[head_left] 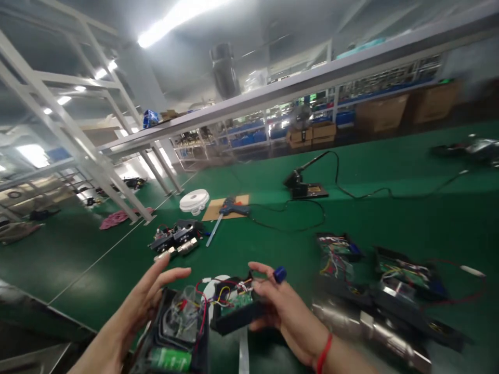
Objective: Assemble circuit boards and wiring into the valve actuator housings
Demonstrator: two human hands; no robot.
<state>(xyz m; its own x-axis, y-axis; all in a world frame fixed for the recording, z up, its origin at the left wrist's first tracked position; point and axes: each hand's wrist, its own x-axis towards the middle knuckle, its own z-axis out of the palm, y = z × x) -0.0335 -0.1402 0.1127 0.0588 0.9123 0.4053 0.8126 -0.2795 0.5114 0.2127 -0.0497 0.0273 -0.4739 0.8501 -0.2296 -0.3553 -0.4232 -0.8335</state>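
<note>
My left hand (pixel 138 296) is at the left side of a black housing (pixel 159 330), two fingers stretched above it and the others curled against its edge. Inside that housing are a clear plastic part (pixel 181 319) and a green cylindrical battery (pixel 170 358). In my right hand (pixel 278 311) is a smaller black cover with a green circuit board (pixel 237 303), gripped between thumb and fingers. Red, yellow and white wires run between cover and housing. A blue knob-like piece (pixel 279 274) shows by my right fingers. Behind the cover lies a white round thing (pixel 216 291), partly hidden.
A glue gun (pixel 234 207) lies on cardboard beside a white spool (pixel 194 200). Farther back stands a soldering iron holder (pixel 307 190) with a trailing cable. Metal valve assemblies (pixel 175 236) sit at left; blurred opened units (pixel 409 272) and metal bodies (pixel 370 327) lie at right.
</note>
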